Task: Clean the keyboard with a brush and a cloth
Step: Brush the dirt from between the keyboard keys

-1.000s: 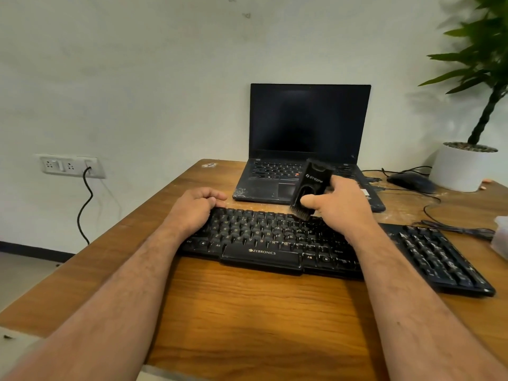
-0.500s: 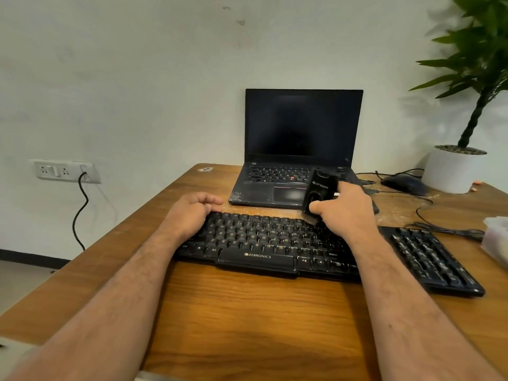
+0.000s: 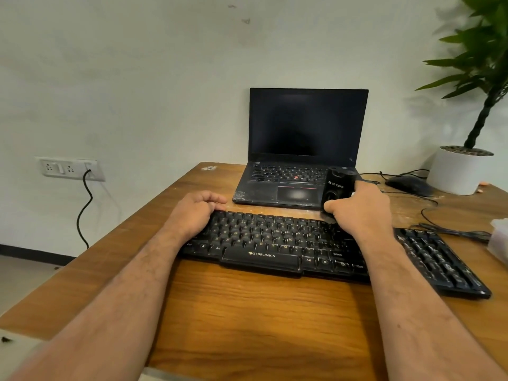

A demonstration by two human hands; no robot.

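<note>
Both hands [image 3: 196, 213] [image 3: 360, 210] forward, fingers [image 3: 217, 199] curled

keyboard [image 3: 264, 240]: "ZEBRONICS" in white w/ small logo, on front lip below spacebar | key legends: Ctrl, Alt at left, Shift at right, letter rows partly legible | brush [image 3: 338, 188]: whitish brand mark + word on black body, too blurred to read | laptop [image 3: 302, 160] keys: legends too small

The black keyboard [image 3: 275, 243] lies flat across the wooden desk, dusty between its keys. A black brush [image 3: 336, 188] stands upright at its far edge.
</note>
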